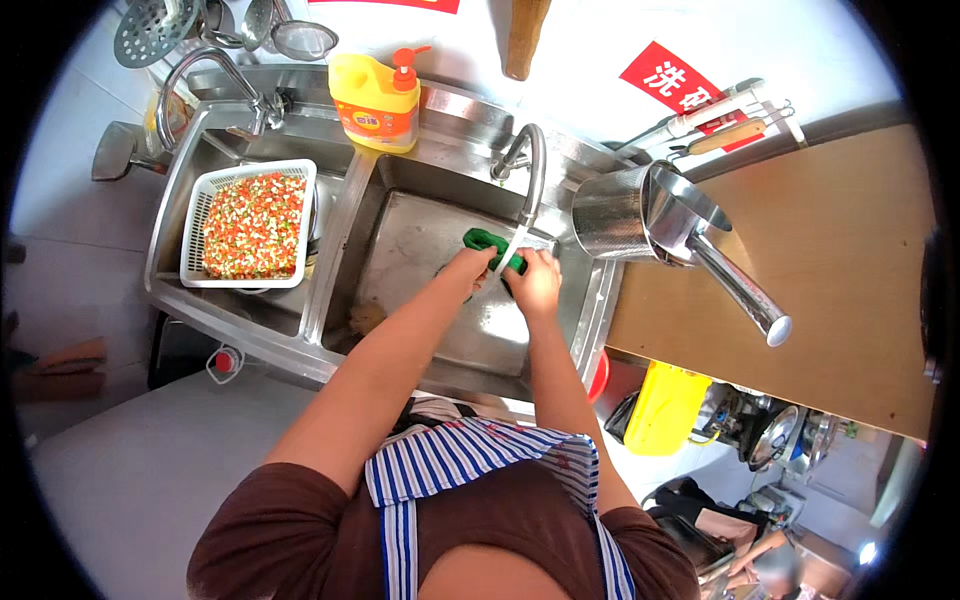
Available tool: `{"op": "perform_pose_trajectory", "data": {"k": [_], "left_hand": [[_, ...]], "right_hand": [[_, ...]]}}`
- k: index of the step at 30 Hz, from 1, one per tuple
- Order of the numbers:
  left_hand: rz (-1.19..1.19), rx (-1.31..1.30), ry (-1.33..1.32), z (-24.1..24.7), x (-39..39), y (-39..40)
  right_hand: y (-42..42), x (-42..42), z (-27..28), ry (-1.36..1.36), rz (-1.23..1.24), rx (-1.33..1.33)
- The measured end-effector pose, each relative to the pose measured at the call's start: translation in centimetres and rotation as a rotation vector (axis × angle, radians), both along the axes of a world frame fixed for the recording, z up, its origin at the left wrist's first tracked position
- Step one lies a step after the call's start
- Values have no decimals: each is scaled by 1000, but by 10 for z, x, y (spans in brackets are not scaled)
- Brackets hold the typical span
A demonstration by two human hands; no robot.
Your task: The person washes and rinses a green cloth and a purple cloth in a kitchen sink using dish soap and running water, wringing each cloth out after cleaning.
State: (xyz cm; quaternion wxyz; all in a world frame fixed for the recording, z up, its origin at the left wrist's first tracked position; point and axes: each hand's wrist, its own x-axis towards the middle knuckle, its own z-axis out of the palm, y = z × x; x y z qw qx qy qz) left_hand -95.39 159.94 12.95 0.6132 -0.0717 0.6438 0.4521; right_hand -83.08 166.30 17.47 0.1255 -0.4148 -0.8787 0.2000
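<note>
Both my hands grip a green cloth or scouring pad (475, 239) in the right basin of a stainless steel sink (420, 255). My left hand (474, 267) has its left side and my right hand (537, 279) its right end. Water from the curved faucet (535, 169) runs down over it between my hands. Something dark hangs below the green piece, mostly hidden by my fingers. In the basin's front left corner lies a brownish clump (367, 316) that I cannot make out.
A white plastic basket (191, 247) of chopped red and green peppers sits in the left basin, under another faucet (217, 56). A yellow pump bottle (375, 105) stands behind the divider. A perforated steel pot (611, 214) and a long-handled ladle (739, 285) rest by the wooden board (832, 300).
</note>
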Motion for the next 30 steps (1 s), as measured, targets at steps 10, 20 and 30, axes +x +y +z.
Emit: {"op": "perform_pose_trajectory", "data": {"k": [10,20,30], "left_hand": [[391,434,-514,24,-8,10],[402,576,-915,27,7,0],[359,966,-979,-27,-27,13]], "right_hand": [[3,-3,20,695,-370,-1055],[-25,-9,67,464,296,-170],[-40,33,32,1115,-480,-1155]]}}
